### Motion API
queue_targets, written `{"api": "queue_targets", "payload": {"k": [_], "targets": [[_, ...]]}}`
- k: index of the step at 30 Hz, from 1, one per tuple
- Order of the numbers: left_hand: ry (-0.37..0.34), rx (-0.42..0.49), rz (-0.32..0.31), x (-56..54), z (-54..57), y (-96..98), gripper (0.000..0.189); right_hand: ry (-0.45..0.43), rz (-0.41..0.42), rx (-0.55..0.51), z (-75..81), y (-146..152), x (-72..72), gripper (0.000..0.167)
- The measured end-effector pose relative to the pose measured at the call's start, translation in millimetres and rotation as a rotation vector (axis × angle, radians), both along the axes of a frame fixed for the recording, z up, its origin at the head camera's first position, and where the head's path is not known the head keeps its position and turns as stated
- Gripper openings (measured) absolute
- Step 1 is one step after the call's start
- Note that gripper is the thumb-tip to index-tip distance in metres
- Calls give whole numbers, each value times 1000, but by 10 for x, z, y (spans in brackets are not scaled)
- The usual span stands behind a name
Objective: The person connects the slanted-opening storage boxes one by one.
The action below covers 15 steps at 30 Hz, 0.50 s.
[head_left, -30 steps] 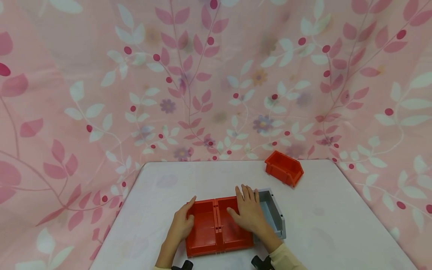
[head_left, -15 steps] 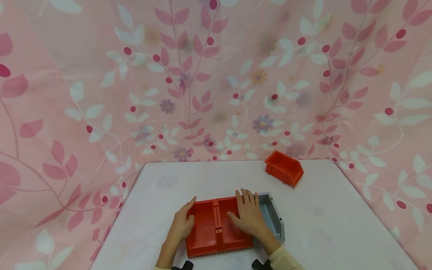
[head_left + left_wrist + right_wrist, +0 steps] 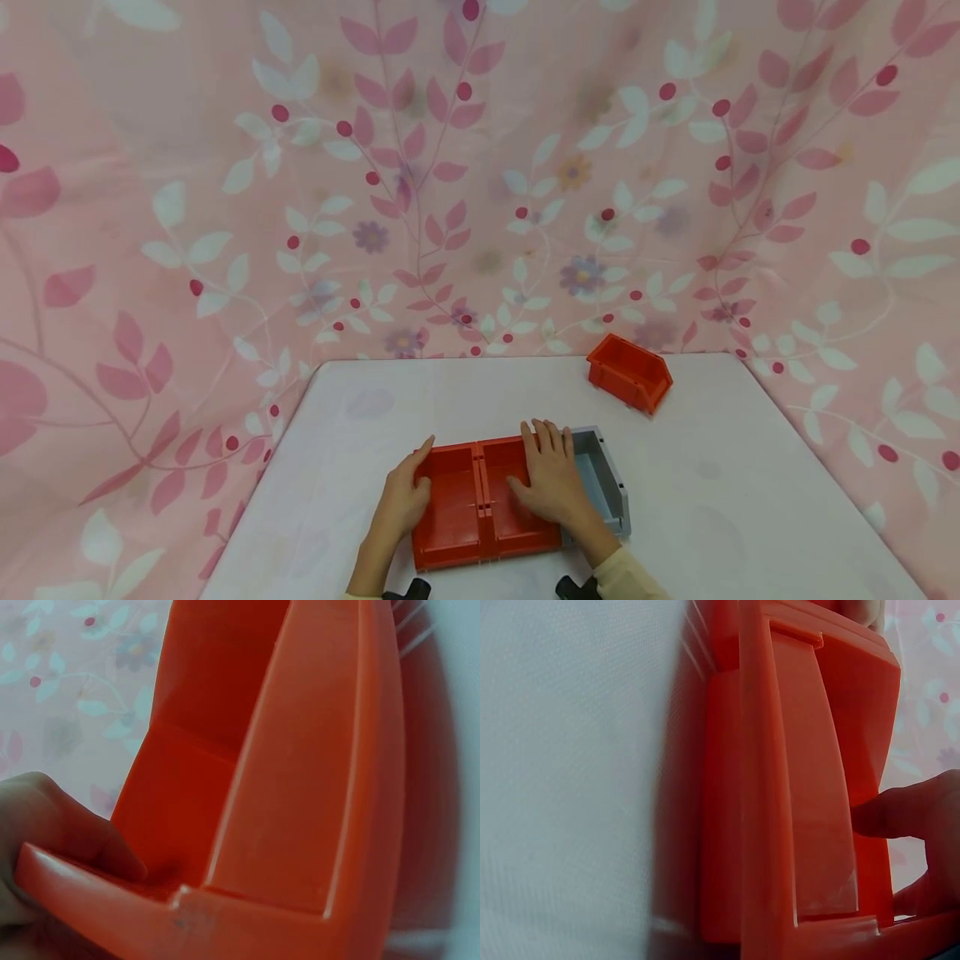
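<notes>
Two red plastic storage bins stand side by side on the table, the left red bin (image 3: 447, 500) against the right red bin (image 3: 521, 529). A grey storage bin (image 3: 625, 500) sits directly along the right one's outer side. My left hand (image 3: 402, 498) grips the outer wall of the left red bin, thumb inside it; the left wrist view shows the hand (image 3: 60, 825) over the rim. My right hand (image 3: 555, 479) holds the walls where red and grey bins meet. Its thumb (image 3: 892, 812) reaches into the red bin; its palm hides part of the grey bin.
Toward the back right of the white table (image 3: 420, 392) stands a smaller orange-red bin (image 3: 630, 375), apart from the others. Behind the table hangs a pink floral cloth (image 3: 480, 183). Black wrist mounts (image 3: 577, 587) show at the front edge of the view.
The grey bin and my right hand have shifted slightly toward me, so the grey bin lies closer in line with the red bins. My left hand stays in place.
</notes>
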<state>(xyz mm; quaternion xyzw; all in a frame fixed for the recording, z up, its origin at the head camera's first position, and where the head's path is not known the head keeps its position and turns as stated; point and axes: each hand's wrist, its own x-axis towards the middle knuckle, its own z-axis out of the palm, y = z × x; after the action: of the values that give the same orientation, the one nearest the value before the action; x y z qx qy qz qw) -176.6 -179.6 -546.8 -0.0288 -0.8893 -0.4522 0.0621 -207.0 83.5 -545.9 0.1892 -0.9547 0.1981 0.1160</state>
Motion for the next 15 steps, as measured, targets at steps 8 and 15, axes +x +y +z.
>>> {"api": "queue_targets", "payload": {"k": [8, 15], "targets": [[-4, 5, 10, -7, -14, 6, 65, 6, -2, 4, 5, -2, -8, 84], [-12, 3, 7, 5, 25, 24, 65, -9, -5, 9, 26, -7, 6, 85]]}}
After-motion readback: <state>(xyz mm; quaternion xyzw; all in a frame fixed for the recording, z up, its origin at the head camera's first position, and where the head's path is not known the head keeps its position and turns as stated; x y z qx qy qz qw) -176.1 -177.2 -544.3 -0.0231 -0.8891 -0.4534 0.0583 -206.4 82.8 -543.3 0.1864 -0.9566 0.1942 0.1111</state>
